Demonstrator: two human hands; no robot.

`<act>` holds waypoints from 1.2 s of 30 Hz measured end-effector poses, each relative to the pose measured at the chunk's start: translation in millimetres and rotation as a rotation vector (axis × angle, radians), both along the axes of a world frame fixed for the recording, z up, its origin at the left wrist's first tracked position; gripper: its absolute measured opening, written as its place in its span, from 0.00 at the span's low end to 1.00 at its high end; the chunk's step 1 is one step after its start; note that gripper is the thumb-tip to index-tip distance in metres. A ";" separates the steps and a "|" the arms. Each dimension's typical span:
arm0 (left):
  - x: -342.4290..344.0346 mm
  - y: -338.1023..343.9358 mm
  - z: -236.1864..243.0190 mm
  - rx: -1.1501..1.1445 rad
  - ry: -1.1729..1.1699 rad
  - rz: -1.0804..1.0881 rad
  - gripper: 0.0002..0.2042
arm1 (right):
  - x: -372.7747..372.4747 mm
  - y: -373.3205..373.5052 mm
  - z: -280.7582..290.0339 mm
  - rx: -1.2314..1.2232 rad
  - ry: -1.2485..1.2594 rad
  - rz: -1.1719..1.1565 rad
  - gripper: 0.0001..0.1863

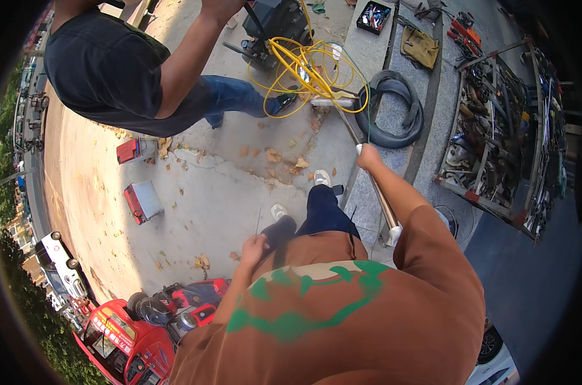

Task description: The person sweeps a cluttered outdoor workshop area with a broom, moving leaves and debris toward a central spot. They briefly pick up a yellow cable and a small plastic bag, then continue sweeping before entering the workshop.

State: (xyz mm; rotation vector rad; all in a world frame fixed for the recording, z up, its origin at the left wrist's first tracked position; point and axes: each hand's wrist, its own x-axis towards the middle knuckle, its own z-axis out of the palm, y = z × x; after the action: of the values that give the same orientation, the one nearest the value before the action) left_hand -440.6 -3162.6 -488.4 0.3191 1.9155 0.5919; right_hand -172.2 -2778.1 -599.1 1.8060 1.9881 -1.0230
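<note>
Right grip (368, 158) clamps the pole (382, 201) slanting at my right; left grip (255, 246) pinches a thin wire (259, 221). I judge the pole stiff, fairly light, best held near its middle.

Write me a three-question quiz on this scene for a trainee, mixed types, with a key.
1. Which of the wearer's hands grips the long metal pole?
2. True or false: the thick black coil lies to the right of the tangled yellow hose.
3. Fill in the blank: the co-worker at the upper left wears ____ trousers.

Key:
1. The right hand.
2. True.
3. Blue.
</note>
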 end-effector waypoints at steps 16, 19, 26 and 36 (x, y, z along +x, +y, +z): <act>-31.8 -100.2 -2.7 -0.150 0.053 0.417 0.16 | -60.7 8.1 -82.4 -0.129 0.031 -0.039 0.11; -27.4 -105.7 -10.6 -0.160 0.002 0.446 0.16 | -55.3 -4.6 -57.7 -0.199 0.048 -0.007 0.12; -21.4 -104.7 -11.2 -0.115 0.030 0.308 0.15 | -80.9 0.4 -44.5 0.118 0.218 -0.104 0.15; -1.5 -143.7 -21.2 -0.125 0.002 0.338 0.16 | -99.9 -76.3 -26.8 -0.078 -0.074 0.153 0.16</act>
State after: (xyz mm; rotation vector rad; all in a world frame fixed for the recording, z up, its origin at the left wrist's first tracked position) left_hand -442.1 -3306.3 -509.6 -0.0870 2.0134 0.6877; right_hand -272.2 -2854.3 -625.8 1.6002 1.9788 -0.9589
